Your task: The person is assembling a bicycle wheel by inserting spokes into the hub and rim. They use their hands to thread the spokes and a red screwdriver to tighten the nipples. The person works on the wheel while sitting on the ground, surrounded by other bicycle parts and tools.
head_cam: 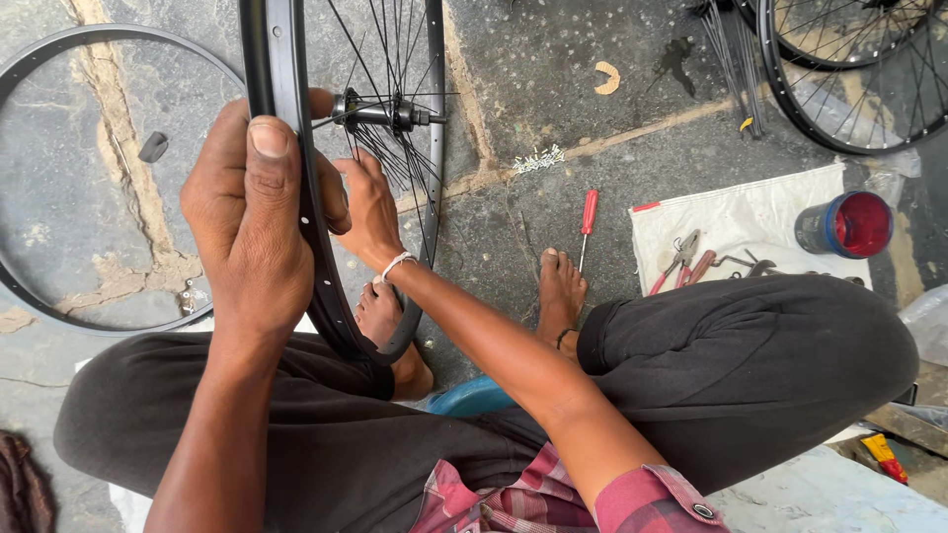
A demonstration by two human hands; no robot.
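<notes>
Between our knees, on the stone floor [612,79], we are standing a black bicycle wheel [326,296] upright, its bottom edge resting by our left foot [390,326]. Our left hand [252,212] is gripping the rim near its top, grip clenched on it, thumb pressed across the outer face. Our right hand [367,209] is reaching in among the spokes just below the hub [380,112]; its fingers are hidden behind the rim, so we cannot tell its grip. Right foot [560,291] is lying flat beside a red-handled screwdriver [587,222]. Containers: a blue tub [846,224] with a red inside is sitting on a white cloth [731,212], contents unclear, near pliers [681,259] with red handles. A bare rim [59,296] is lying at left, a second spoked wheel [849,118] top right, a small pile of spoke nipples [538,158] between them.
</notes>
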